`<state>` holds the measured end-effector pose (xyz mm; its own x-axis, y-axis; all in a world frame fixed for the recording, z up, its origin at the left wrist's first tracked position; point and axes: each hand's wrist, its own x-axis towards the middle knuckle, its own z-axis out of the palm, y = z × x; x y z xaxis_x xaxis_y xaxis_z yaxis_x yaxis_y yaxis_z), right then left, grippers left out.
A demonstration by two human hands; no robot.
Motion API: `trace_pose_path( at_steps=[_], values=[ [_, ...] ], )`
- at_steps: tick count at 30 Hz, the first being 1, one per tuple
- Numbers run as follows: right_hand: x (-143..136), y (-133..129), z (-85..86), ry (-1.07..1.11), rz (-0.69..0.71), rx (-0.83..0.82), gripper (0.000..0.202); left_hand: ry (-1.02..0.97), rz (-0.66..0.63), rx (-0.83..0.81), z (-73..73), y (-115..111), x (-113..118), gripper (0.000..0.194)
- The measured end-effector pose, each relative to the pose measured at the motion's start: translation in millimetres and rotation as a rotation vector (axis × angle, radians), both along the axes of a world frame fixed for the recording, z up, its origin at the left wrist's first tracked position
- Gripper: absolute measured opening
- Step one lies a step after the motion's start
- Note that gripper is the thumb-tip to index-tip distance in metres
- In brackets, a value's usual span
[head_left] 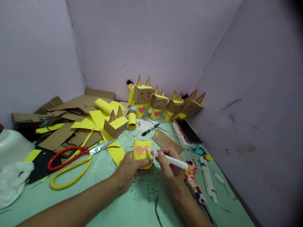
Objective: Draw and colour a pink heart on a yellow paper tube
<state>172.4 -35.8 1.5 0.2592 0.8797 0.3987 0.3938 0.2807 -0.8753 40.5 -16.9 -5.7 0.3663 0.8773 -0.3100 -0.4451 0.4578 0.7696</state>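
A yellow paper-covered tube [142, 144] bearing an orange heart is gripped by my left hand [132, 167], thumb across its front. My right hand [171, 167] is closed around a white marker [176, 161] with a pink end, whose tip meets the heart's right edge or hovers just by it; I cannot tell which. Beyond the tube lie a black pen [150, 129], a flat cardboard piece [167, 141] and a short yellow paper roll [132, 121]. Left of them sits a cardboard head with two pointed ears [115, 126].
Big scissors [88, 153] with red and yellow handles lie left. Behind them spread cardboard scraps [71, 105] and yellow paper. Several cardboard-headed figures [143, 94] stand along the back wall. A phone [188, 130] rests on a white box at right, with more markers [208, 179] nearer.
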Motion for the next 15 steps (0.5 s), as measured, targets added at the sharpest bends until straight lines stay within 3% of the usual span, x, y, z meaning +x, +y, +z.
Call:
trace_pose_path(
  at_steps=[15],
  values=[
    [0.2,1.7,-1.3,0.046,-0.008,-0.003,0.023,0.005,-0.019,0.027,1.9,-0.3,-0.2,0.046]
  ],
)
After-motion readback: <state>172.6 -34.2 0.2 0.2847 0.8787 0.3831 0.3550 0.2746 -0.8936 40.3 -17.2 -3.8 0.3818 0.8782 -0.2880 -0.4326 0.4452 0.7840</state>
